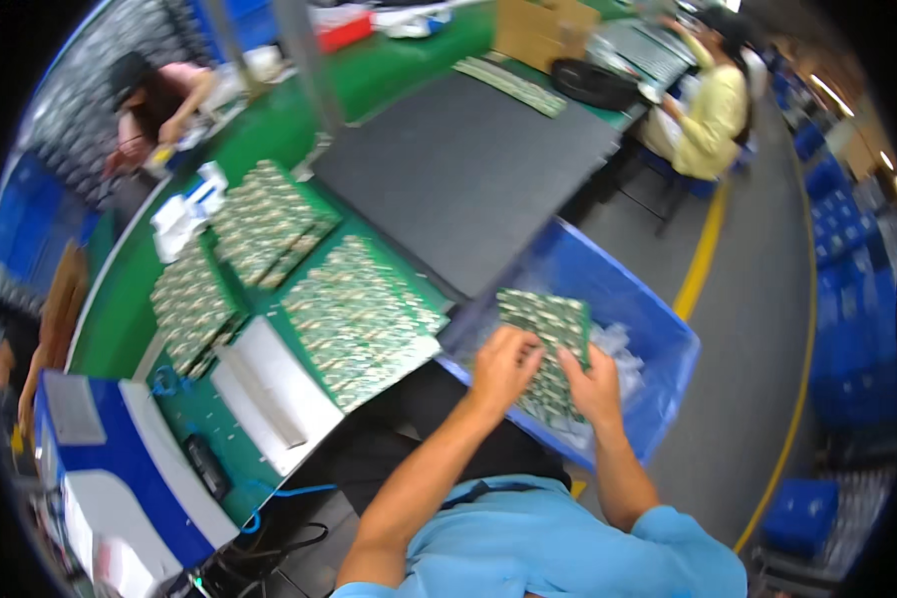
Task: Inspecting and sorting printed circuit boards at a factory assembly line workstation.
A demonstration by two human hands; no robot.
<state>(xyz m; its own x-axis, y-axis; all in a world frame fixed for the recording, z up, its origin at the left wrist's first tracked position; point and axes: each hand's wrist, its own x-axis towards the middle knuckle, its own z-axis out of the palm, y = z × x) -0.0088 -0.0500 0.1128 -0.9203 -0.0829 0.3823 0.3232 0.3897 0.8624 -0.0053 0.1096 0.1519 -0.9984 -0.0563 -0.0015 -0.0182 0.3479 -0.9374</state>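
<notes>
A green circuit board panel (pixel 543 317), covered with rows of small pale parts, is held tilted above a blue plastic bin. My right hand (pixel 592 383) grips its right edge, with the thumb on the face turned toward me. At the left side of the panel, my left hand (pixel 505 367) has its fingers bent in against it; the fingertips are partly hidden. Crumpled clear plastic (pixel 623 361) lies in the blue bin (pixel 673 364) below. On the green bench to the left, many similar boards (pixel 354 314) are laid out side by side.
Stacked board panels (pixel 269 221) and another stack (pixel 191 307) stand farther left. A black conveyor belt (pixel 458 164) runs away ahead, with board strips (pixel 508 85) at its far end. A blue-and-white machine (pixel 135 478) is at the lower left. Two people work beyond.
</notes>
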